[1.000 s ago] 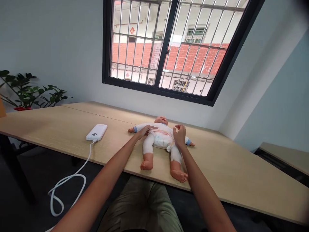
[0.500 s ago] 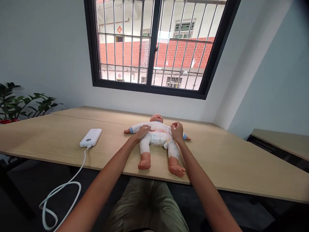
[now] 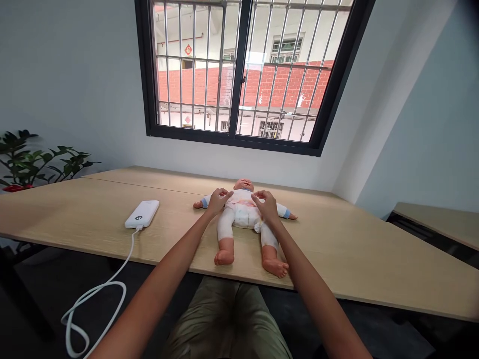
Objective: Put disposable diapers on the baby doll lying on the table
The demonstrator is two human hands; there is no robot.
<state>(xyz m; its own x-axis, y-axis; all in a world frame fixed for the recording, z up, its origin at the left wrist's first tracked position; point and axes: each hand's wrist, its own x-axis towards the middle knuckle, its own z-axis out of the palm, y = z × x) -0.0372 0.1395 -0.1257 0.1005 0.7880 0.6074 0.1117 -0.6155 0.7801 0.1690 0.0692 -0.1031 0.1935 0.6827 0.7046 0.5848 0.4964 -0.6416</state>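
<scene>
**Two hands curl over the chest of a baby doll on a wooden desk**

Nearest the camera, the person's lap shows in olive-green shorts (image 3: pixel 228 321), with both bare forearms reaching out above it. Down to the left, a looped white charging cable (image 3: pixel 93 304) hangs off the desk edge.

The left hand (image 3: pixel 219 201) sits at the doll's shoulder on the image-left side, half-closed, with the fingertips (image 3: pixel 225 192) bunched toward the thumb. The right hand (image 3: pixel 266 206) is over the other side of the chest, also half-closed, its fingers arched and pointing inward. Both touch or nearly touch the white garment, but whether either has a pinch of cloth cannot be told.

The baby doll (image 3: pixel 242 213) lies on its back in the middle of the desk, head away from the person and feet toward the near edge. Its white bodysuit (image 3: pixel 241 199) has blue cuffs, and a diaper (image 3: pixel 243 218) shows at the hips.

The pale wooden desk (image 3: pixel 348 254) also carries a white power bank (image 3: pixel 141 215), well to the left, with the cable plugged in. Beyond stand a green potted plant (image 3: pixel 35 163) and a barred window (image 3: pixel 239 70).
</scene>
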